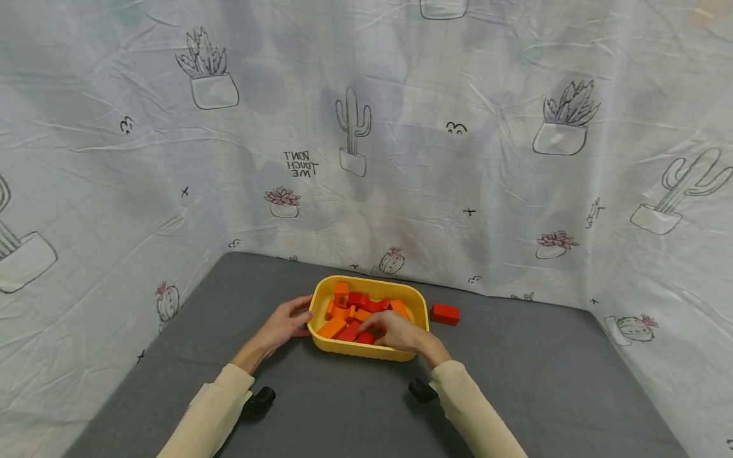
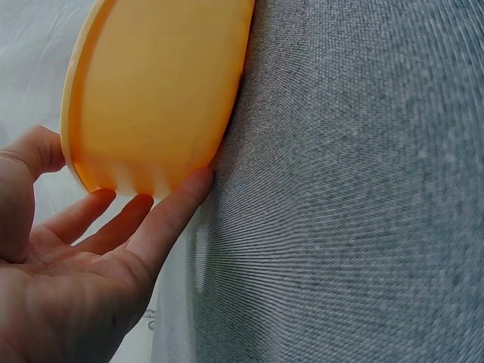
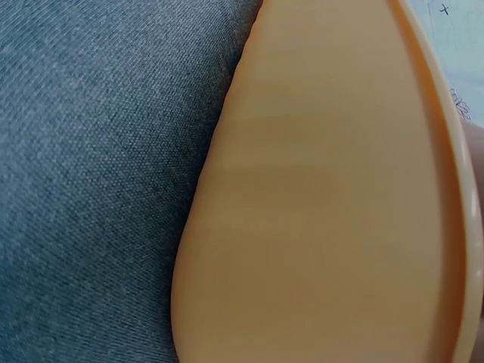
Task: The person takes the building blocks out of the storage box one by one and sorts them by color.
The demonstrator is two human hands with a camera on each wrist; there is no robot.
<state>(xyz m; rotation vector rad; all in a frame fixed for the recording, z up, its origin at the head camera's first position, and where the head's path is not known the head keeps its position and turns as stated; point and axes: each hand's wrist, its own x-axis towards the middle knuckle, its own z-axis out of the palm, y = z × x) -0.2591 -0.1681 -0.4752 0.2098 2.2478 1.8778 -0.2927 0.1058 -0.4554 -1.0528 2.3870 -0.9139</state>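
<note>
A yellow plastic bin (image 1: 366,351) holds several red and orange toy blocks. Its left end meets my left hand (image 1: 284,323), whose fingertips (image 2: 200,181) touch the outer wall low down, while the thumb (image 2: 47,150) lies at the rim. My right hand (image 1: 392,331) reaches over the near rim into the bin, fingers bent down among the blocks, at a red block (image 1: 349,332). Whether it grips that block I cannot tell. In the right wrist view, the bin wall (image 3: 318,197) hides most of this hand.
A single red block (image 1: 445,314) lies on the grey cloth-covered table (image 1: 332,407), just right of the bin. Behind and at both sides hangs a pale curtain (image 1: 412,159) printed with cacti. Black wrist pieces (image 1: 422,390) sit under both forearms.
</note>
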